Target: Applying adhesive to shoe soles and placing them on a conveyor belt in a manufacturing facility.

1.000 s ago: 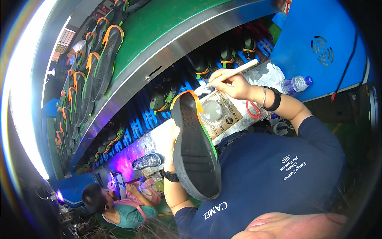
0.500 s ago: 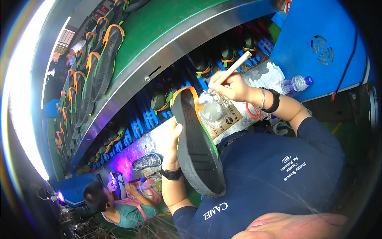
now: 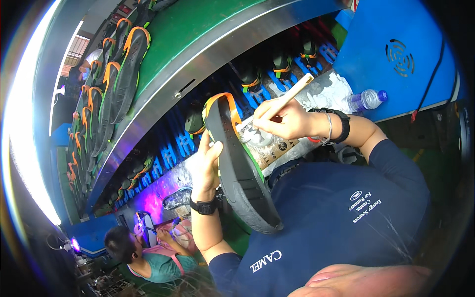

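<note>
My left hand is closed on the edge of a black shoe sole, its thumb lying over the near side. The long sole has an orange rim at one end and green along its side, and it tilts down toward my body. In my right hand is a brush with a pale wooden handle, gripped like a pen. Its working end is beside the sole and over a round pot of whitish liquid. The hand partly covers this pot, and the brush tip is hard to make out.
Brown printed cardboard lies under the pot. A water bottle stands by a blue machine panel. Dark shoes sit on blue racks beneath a metal-edged green conveyor carrying several soles. A co-worker works at lower left.
The sole and my left hand have shifted slightly up and left. My right hand has come down a little with the brush, now covering part of the pot.
</note>
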The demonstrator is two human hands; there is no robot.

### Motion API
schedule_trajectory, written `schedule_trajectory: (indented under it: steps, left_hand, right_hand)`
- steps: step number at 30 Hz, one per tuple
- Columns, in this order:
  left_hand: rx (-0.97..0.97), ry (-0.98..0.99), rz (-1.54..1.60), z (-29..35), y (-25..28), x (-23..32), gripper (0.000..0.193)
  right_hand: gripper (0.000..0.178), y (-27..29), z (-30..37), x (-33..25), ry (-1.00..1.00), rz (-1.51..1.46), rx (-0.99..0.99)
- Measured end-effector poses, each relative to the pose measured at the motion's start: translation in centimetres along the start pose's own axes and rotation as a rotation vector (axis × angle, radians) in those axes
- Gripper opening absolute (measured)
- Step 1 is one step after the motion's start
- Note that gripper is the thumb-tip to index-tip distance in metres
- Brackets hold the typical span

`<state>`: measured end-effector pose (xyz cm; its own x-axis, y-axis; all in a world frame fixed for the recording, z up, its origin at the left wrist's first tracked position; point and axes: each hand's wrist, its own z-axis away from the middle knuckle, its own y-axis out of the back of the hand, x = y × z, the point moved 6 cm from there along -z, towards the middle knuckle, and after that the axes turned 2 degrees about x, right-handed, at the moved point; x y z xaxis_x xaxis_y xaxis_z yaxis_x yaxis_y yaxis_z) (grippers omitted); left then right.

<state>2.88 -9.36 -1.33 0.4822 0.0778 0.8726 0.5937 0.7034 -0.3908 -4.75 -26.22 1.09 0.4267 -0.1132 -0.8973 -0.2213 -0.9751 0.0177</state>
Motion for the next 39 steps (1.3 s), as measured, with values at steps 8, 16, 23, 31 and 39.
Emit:
schedule_trajectory:
  steps: [8, 16, 23, 31, 39]
  left_hand:
    - [0.043, -0.058, -0.097, -0.4, 0.4, 1.1, 0.066]
    - [0.023, -0.058, -0.144, -0.2, 0.1, 1.7, 0.067]
    - [-0.016, -0.093, -0.111, 0.5, -1.3, 1.4, 0.071]
    - [0.075, -0.054, -0.156, 1.2, -1.0, 1.2, 0.075]
    - [0.081, -0.036, -0.156, 1.2, -1.4, 1.3, 0.074]
  right_hand:
    - [0.002, -0.6, 1.6, -2.8, 0.200, -0.099, -0.068]
    - [0.002, -1.1, 3.1, -3.1, 0.103, -0.179, -0.239]
    - [0.004, 3.0, -1.3, 0.3, 0.118, 0.030, 0.231]
    - [0.006, 2.2, -1.5, 1.1, 0.158, -0.015, 0.258]
    - [0.006, 2.4, -1.8, 1.3, 0.017, -0.092, 0.233]
